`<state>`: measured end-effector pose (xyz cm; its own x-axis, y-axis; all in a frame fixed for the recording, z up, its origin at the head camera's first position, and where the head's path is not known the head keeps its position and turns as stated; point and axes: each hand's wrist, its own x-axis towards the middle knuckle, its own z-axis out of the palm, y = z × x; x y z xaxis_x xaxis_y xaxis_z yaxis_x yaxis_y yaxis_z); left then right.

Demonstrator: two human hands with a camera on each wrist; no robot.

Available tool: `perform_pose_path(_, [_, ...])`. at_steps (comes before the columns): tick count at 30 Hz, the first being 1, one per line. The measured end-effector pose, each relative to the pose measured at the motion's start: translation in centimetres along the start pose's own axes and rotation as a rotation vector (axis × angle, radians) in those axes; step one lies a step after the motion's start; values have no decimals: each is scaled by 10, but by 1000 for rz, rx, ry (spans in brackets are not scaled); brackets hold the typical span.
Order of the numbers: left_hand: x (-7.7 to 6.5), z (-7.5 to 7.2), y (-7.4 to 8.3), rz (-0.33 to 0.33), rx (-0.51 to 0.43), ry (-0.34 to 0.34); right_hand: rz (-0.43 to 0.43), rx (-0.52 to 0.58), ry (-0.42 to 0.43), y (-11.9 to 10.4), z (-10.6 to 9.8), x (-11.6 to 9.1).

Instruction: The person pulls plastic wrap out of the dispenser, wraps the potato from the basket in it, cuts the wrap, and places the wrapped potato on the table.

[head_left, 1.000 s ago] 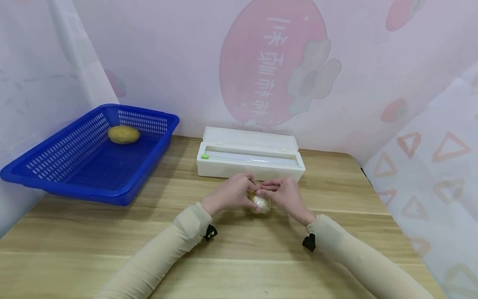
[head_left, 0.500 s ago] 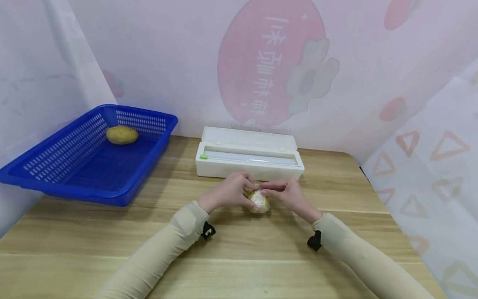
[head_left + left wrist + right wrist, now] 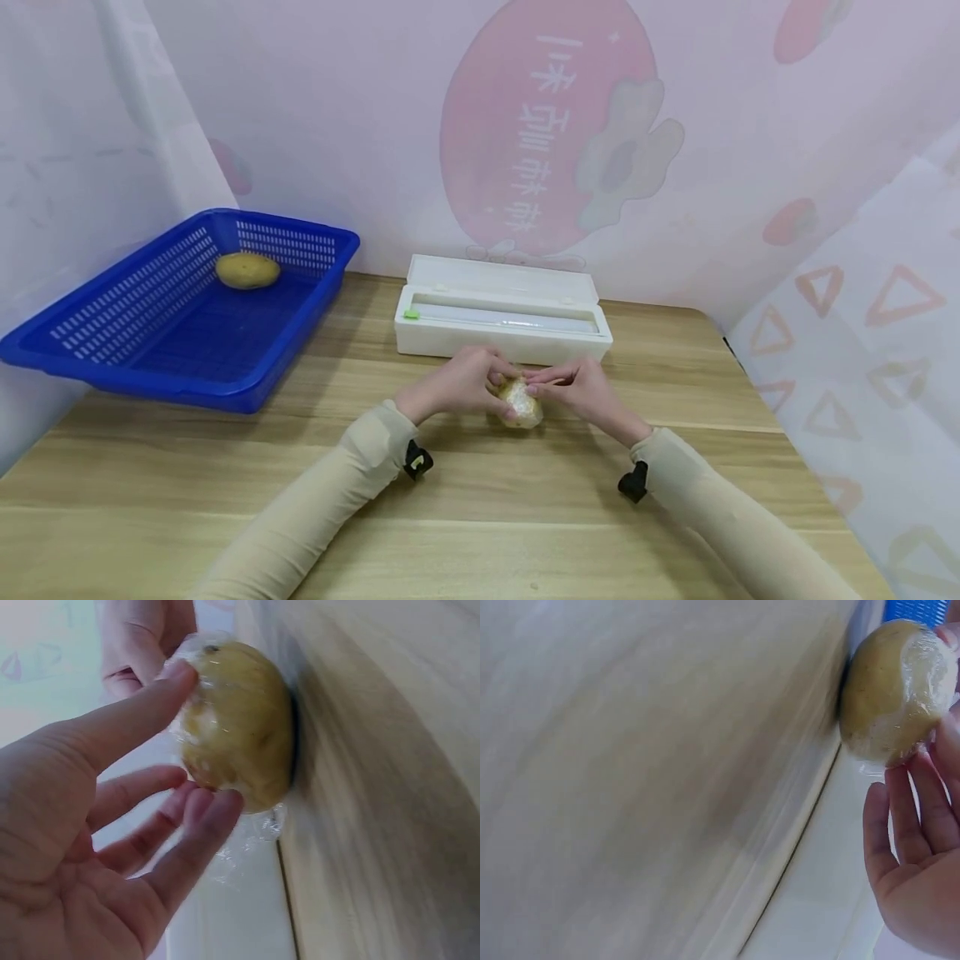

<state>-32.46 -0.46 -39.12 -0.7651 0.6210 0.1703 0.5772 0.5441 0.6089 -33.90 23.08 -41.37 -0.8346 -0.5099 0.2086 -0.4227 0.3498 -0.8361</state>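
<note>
A potato covered in clear plastic wrap rests on the wooden table, between both hands. My left hand holds it from the left, thumb on the near side and fingers at the far side. In the left wrist view, loose film hangs off the potato's end, and part of the yellow skin shows through. From the right, my right hand pinches the wrap at the top of the potato with thumb and index finger. Its other fingers stay bent loosely beside it in the right wrist view.
Just behind the hands stands a white cling film dispenser, lid up, with a roll inside and a green slider. A blue basket at the left contains another potato. Printed curtains hang behind the table.
My right wrist has shifted slightly outward to the right, while its fingertips stay at the top of the potato. The left hand keeps its hold almost unmoved.
</note>
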Motion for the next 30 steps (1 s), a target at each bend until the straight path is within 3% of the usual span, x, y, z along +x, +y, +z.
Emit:
perform_pose_path(6, [-5,-11,2,-44,46,-60,-38,-85,60,-4,4,-1])
perform_pose_path(11, [-7,-20,3,-75,102,-66,-173,-319,109,-11,10,-3])
perform_pose_path(15, [-7,-21,7,-85,130,-76,-285,-439,70,-19,15,-3])
perform_pose_path(20, [-6,-18,10,-131,158,-72,-327,-494,10,-30,16,1])
perform_pose_path(24, [-5,-14,11,-180,169,-11,-317,-520,-13,-38,11,2])
perform_pose_path(30, [-3,-7,7,-165,165,103,-131,-387,-146,-43,5,-1])
